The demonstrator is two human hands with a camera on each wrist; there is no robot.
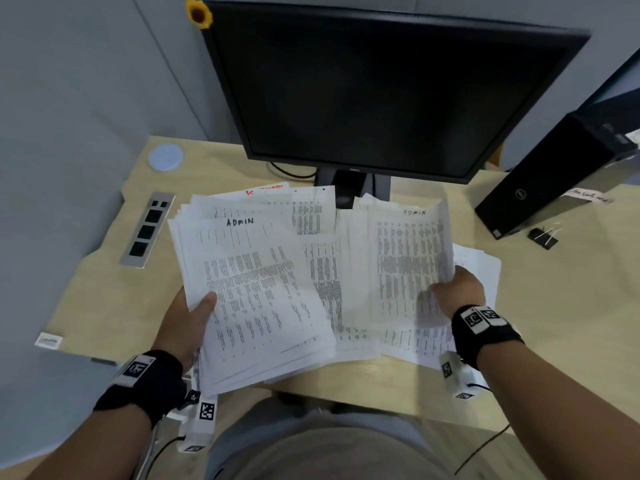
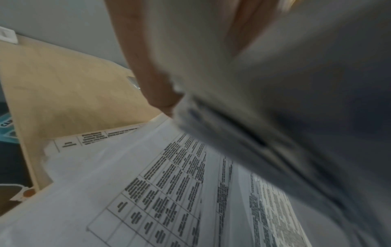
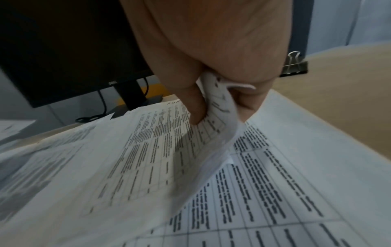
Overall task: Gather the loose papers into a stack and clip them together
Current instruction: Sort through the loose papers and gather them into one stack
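Observation:
My left hand (image 1: pixel 194 317) grips a thick bundle of printed papers (image 1: pixel 252 292) headed "ADMIN", thumb on top, raised over the wooden desk (image 1: pixel 104 289). In the left wrist view the bundle (image 2: pixel 243 103) is blurred above other sheets (image 2: pixel 160 192). My right hand (image 1: pixel 457 289) pinches the edge of a sheet (image 1: pixel 408 258), also headed "ADMIN", and lifts it off more loose papers (image 1: pixel 481 261). The right wrist view shows that sheet (image 3: pixel 160 150) curled between thumb and fingers (image 3: pixel 196 107). A black binder clip (image 1: pixel 543 237) lies on the desk at the right, also seen as the clip (image 3: pixel 294 66).
A dark monitor (image 1: pixel 381 91) stands behind the papers. A black computer tower (image 1: pixel 561 174) sits at the right, beside the clip. A socket strip (image 1: pixel 147 228) and a round blue cap (image 1: pixel 165 156) are set in the desk at the left.

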